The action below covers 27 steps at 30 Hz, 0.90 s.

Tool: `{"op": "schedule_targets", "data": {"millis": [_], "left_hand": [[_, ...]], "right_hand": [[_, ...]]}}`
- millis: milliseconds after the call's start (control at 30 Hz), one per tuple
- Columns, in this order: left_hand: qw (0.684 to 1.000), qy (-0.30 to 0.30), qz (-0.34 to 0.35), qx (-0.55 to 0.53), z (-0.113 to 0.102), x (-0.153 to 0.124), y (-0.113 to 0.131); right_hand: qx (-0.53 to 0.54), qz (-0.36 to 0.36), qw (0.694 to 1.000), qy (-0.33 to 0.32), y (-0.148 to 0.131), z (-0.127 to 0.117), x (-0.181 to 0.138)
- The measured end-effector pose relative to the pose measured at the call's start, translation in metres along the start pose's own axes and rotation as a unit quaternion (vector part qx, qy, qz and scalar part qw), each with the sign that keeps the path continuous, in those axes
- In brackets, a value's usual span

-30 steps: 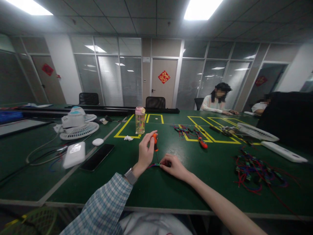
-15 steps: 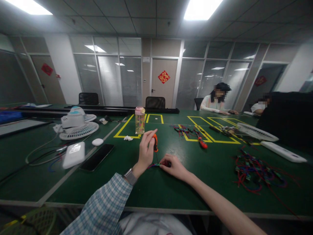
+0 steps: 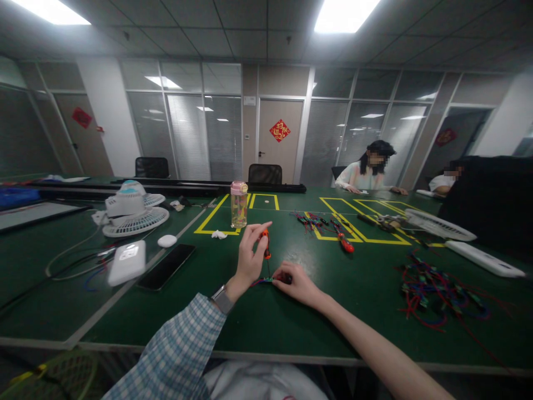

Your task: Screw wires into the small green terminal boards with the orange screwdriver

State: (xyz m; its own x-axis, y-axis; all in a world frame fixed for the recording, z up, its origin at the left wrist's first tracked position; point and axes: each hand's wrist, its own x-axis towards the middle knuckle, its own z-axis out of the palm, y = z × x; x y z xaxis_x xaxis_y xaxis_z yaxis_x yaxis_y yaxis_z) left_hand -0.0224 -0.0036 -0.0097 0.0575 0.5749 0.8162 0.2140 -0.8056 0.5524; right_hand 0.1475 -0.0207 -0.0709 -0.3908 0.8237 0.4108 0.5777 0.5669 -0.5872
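Note:
My left hand (image 3: 251,256) is closed round the orange and black handle of a screwdriver (image 3: 267,247), held upright. Its thin shaft points down to a small green circuit board (image 3: 268,279) with wires, lying on the green table. My right hand (image 3: 295,282) pinches the right end of this board between thumb and fingers, low against the tabletop. Part of the board and a dark piece under the right fingers are hidden. Red and blue wires (image 3: 257,282) run out from the board's left end.
A heap of wired boards (image 3: 437,291) lies at the right, a smaller pile (image 3: 310,221) further back beside a red screwdriver (image 3: 345,243). A bottle (image 3: 239,204) stands ahead. Left are a phone (image 3: 167,268), a white power bank (image 3: 127,263) and a fan (image 3: 135,214). A person (image 3: 370,169) sits opposite.
The screwdriver's handle has turned a little in my left hand, whose fingers shifted slightly. My right hand stays on the board. The person opposite has moved an arm.

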Motion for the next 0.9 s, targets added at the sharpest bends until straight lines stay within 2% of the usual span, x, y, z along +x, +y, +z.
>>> {"op": "schedule_targets", "data": {"millis": [167, 400, 633, 900], "left_hand": [[0.999, -0.008, -0.024, -0.038, 0.0028, -0.0011, -0.003], [0.998, 0.025, 0.003, 0.049, 0.0028, 0.002, 0.0011], [1.0, -0.018, -0.021, -0.008, 0.0014, 0.0002, -0.0025], [0.998, 0.007, 0.038, 0.057, 0.0061, -0.0005, -0.0002]], "right_hand": [[0.004, 0.003, 1.0, -0.003, -0.0018, -0.0009, 0.0002], [-0.002, 0.0, 1.0, -0.001, -0.003, -0.0013, -0.0004], [-0.003, -0.004, 1.0, 0.002, 0.0002, 0.0005, -0.0001], [-0.003, 0.0, 1.0, 0.0, -0.0011, -0.0002, 0.0001]]}}
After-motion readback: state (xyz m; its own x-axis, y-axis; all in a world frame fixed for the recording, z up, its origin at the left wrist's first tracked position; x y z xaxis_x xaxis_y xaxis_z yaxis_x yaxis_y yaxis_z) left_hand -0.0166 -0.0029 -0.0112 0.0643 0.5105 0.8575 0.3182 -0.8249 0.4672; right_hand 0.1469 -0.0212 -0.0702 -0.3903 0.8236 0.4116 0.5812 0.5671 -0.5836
